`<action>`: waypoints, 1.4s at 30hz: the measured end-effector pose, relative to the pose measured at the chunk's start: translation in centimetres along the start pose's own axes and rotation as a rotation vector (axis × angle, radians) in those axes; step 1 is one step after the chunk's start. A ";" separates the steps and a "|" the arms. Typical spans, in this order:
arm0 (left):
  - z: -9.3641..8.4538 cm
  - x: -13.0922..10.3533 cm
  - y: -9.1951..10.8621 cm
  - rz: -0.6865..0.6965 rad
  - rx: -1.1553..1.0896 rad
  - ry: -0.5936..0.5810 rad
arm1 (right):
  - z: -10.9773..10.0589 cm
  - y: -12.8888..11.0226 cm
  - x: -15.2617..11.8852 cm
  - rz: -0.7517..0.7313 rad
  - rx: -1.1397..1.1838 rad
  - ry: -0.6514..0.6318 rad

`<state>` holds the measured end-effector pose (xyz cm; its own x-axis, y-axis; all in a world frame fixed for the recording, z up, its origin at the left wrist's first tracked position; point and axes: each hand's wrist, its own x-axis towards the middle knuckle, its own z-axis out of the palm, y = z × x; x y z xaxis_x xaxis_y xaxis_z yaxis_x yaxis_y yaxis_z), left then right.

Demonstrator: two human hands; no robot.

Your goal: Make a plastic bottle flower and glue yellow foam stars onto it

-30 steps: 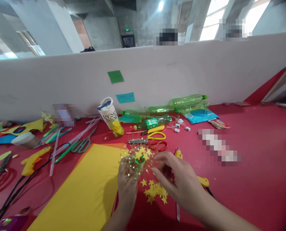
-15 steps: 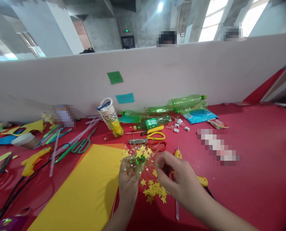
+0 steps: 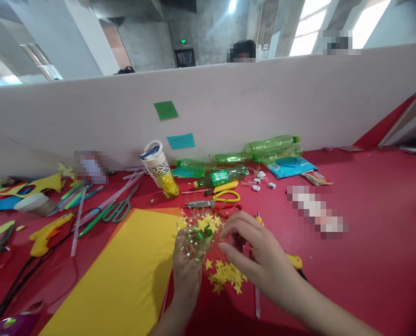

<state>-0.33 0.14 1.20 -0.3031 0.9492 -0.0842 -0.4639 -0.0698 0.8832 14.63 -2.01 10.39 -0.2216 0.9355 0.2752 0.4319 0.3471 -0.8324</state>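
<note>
My left hand is closed around a see-through green piece cut from a plastic bottle, its edge spread in thin strips. Several yellow stars sit on the piece around its green neck. Just right of it is my right hand, thumb and forefinger apart; I see nothing between them, though its inner fingers are partly hidden. On the red table below, a pile of loose yellow paper stars lies between my forearms. A yellow glue gun lies partly behind my right hand.
Yellow paper sheets lie left of my left hand. Beyond are scissors, a cutter knife, green bottles and a patterned cup. Another yellow glue gun with a black cable lies at left. A white partition stands behind.
My right hand has moved slightly left, closer to the bottle piece, and its thumb and forefinger have spread. A star near its fingertips no longer shows. My left hand stays in place.
</note>
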 end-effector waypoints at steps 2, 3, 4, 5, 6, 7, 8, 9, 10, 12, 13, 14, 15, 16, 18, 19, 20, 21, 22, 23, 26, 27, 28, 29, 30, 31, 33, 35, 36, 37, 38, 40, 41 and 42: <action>0.1 -0.1 0.3 0.025 0.047 -0.033 | -0.1 -0.1 0.0 0.008 -0.011 -0.015; 0.2 -0.2 0.5 0.041 0.079 -0.054 | -0.1 -0.1 0.0 0.014 -0.024 -0.015; 0.2 -0.3 0.7 0.056 0.110 -0.072 | -0.1 -0.2 0.0 0.018 -0.038 -0.014; 0.3 -0.3 0.9 0.067 0.128 -0.085 | -0.1 -0.2 0.0 0.017 -0.050 -0.010; 0.3 -0.4 1.0 0.075 0.128 -0.084 | -0.1 -0.3 -0.1 0.012 -0.059 -0.004; 0.3 -0.4 1.1 0.077 0.116 -0.080 | -0.1 -0.4 -0.1 0.005 -0.066 0.003; 0.2 -0.4 1.2 0.073 0.099 -0.075 | -0.2 -0.4 -0.2 -0.002 -0.073 0.007; 0.1 -0.4 1.2 0.064 0.080 -0.072 | -0.3 -0.5 -0.2 -0.010 -0.082 0.014; 0.0 -0.4 1.1 0.052 0.061 -0.071 | -0.4 -0.5 -0.3 -0.017 -0.093 0.022; -0.1 -0.4 1.0 0.026 0.025 -0.078 | -0.7 -0.7 -0.5 -0.032 -0.120 0.039; -0.1 -0.3 0.9 0.018 0.011 -0.073 | -0.8 -0.8 -0.6 -0.045 -0.131 0.050; -0.1 -0.3 0.8 0.017 -0.001 -0.059 | -1.0 -1.0 -0.7 -0.059 -0.139 0.063; 0.0 -0.3 0.8 0.018 -0.005 -0.043 | -1.1 -1.1 -0.8 -0.075 -0.143 0.077; 0.1 -0.3 0.9 0.018 0.004 -0.031 | -1.2 -1.3 -0.9 -0.089 -0.144 0.092; 0.3 -0.3 1.0 0.020 0.059 -0.018 | -1.4 -1.6 -1.1 -0.107 -0.138 0.116; 0.4 -0.3 1.0 0.023 0.094 -0.019 | -1.5 -1.7 -1.1 -0.107 -0.126 0.117; 0.5 -0.3 1.1 0.023 0.126 -0.021 | -1.5 -1.8 -1.1 -0.099 -0.108 0.111; 0.5 -0.2 1.1 0.018 0.150 -0.024 | -1.5 -1.9 -1.1 -0.084 -0.086 0.092; 0.5 -0.2 1.1 0.010 0.153 -0.018 | -1.4 -1.9 -1.1 -0.066 -0.062 0.071; 0.4 -0.2 1.0 -0.003 0.136 -0.010 | -1.3 -1.9 -1.0 -0.047 -0.041 0.048; 0.1 -0.1 0.7 -0.052 0.026 0.014 | -1.2 -1.6 -0.8 -0.014 -0.017 0.013; 0.0 -0.1 0.6 -0.061 -0.006 0.019 | -1.2 -1.5 -0.8 -0.019 -0.024 0.016; -0.1 -0.1 0.6 -0.069 -0.026 0.022 | -1.2 -1.4 -0.8 -0.027 -0.038 0.026; 0.0 -0.1 0.7 -0.074 -0.034 0.025 | -1.2 -1.4 -0.8 -0.036 -0.056 0.037; 0.0 -0.1 0.7 -0.076 -0.035 0.034 | -1.3 -1.4 -0.8 -0.045 -0.074 0.050; 0.1 -0.1 0.8 -0.078 -0.033 0.046 | -1.4 -1.4 -0.8 -0.049 -0.087 0.060; 0.3 -0.1 0.9 -0.075 -0.023 0.059 | -1.4 -1.5 -0.7 -0.036 -0.081 0.061; 0.5 0.0 0.8 -0.067 -0.010 0.056 | -1.2 -1.5 -0.7 0.023 -0.026 0.034; 0.5 0.0 0.8 -0.059 -0.005 0.050 | -1.0 -1.4 -0.6 0.071 0.020 0.015; 0.4 0.0 0.7 -0.046 -0.003 0.042 | -0.8 -1.3 -0.5 0.127 0.077 -0.006; 0.4 0.0 0.7 -0.033 0.005 0.035 | -0.6 -1.1 -0.5 0.189 0.142 -0.031; 0.3 0.0 0.6 -0.007 0.048 0.031 | -0.1 -0.7 -0.3 0.311 0.285 -0.086; 0.2 0.0 0.6 0.002 0.083 0.031 | 0.1 -0.5 -0.3 0.360 0.355 -0.112; 0.1 0.0 0.6 0.007 0.118 0.028 | 0.2 -0.3 -0.2 0.402 0.422 -0.137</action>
<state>-0.53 0.13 1.80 -0.3301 0.9397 -0.0892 -0.3608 -0.0383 0.9318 14.33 -2.31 10.49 -0.2354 0.9614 -0.1425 0.1268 -0.1150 -0.9852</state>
